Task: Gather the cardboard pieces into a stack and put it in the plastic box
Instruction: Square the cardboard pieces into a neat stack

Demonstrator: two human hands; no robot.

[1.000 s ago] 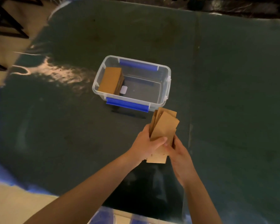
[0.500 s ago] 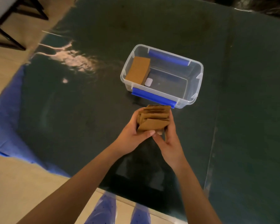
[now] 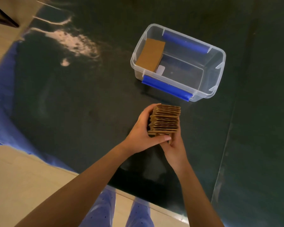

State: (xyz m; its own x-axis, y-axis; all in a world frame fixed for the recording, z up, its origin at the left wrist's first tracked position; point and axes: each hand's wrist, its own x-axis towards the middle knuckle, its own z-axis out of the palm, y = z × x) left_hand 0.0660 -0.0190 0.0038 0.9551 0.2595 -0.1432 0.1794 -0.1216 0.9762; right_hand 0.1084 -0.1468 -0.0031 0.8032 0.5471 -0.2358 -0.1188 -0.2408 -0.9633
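- Blue cloth edges the dark surface at the far left; no loose cardboard shows anywhere on that surface.
- Left hand wraps the stack from its left side, thumb laid across the near face, fingers curled round the far edge and pressed on the cardboard.
- Stack is held on edge between both hands, just above or on the surface (which cannot be told), the piece edges facing up and mostly even, a few sitting slightly out of line.
- Right hand props the stack from below and the near right; its fingers are largely hidden behind the cardboard, so their exact hold cannot be told, though they close on the stack.
- Box stands open further right and beyond, near the stack but apart from it; one earlier stack leans at its left end, the rest of its floor bare.
- Judged from this, gathering looks finished; what is left is squaring the edges and lowering the stack into the free part of the box.
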